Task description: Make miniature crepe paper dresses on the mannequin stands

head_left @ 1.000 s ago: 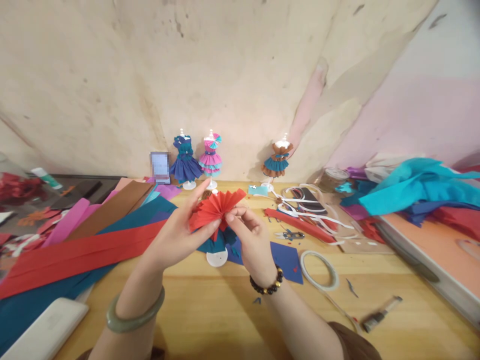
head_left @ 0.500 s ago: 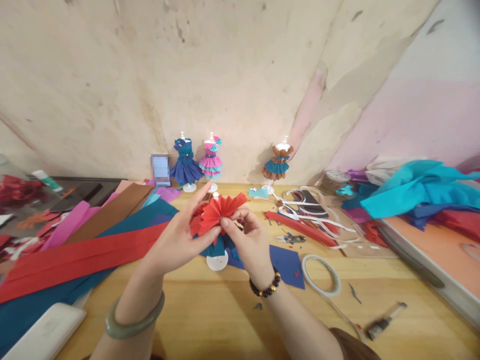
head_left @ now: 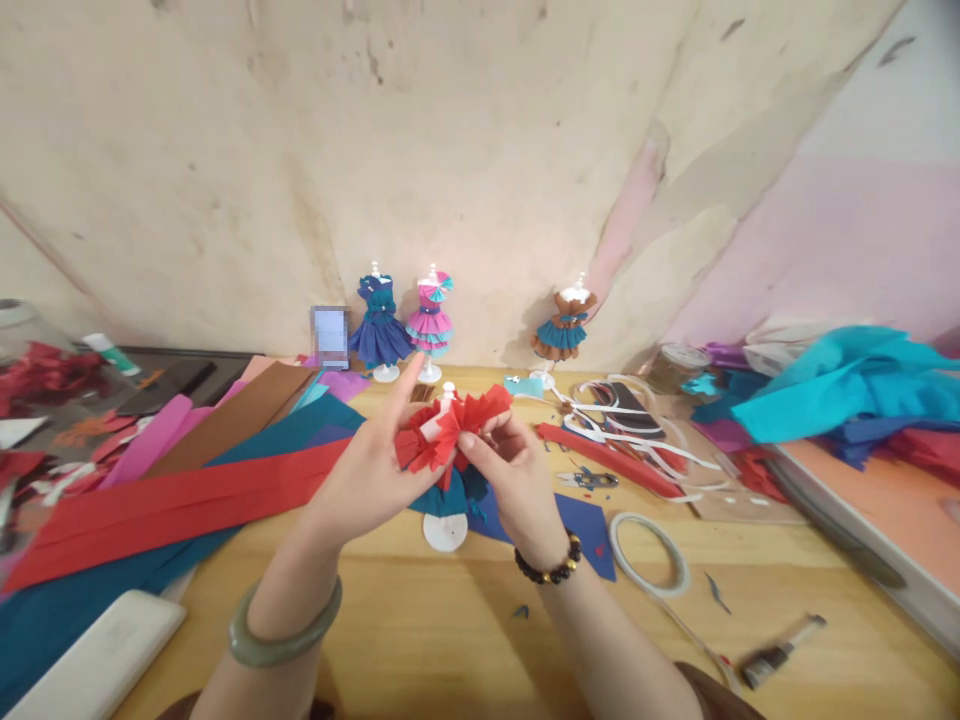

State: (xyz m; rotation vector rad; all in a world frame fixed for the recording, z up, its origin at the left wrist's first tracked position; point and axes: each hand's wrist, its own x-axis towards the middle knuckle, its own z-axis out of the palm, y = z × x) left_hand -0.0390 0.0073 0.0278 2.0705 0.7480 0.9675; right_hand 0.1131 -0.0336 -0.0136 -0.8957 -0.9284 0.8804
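A fan of red pleated crepe paper [head_left: 480,408] is pinched between the thumb and fingers of my right hand [head_left: 517,465]. It sits against the chest of a small white dress form [head_left: 448,393], which wears red paper on top and a dark teal skirt [head_left: 441,498] below. My left hand [head_left: 375,465] curves round the form's left side, thumb across its front beneath the red paper and index finger raised; its other fingers are hidden. The form's round white base [head_left: 445,532] shows on the table under the hands.
Along the wall stand a blue dress form [head_left: 381,325], a pink one [head_left: 431,318] and a brown one [head_left: 564,325]. Crepe paper strips [head_left: 187,508] lie left. To the right are snips [head_left: 587,479], a tape roll [head_left: 649,555], white cords [head_left: 622,430] and a brush [head_left: 780,652].
The red fan has turned and bunched against the dress form, whose white neck and upper chest now show. My left thumb has come away from the fan's centre. The view has shifted slightly.
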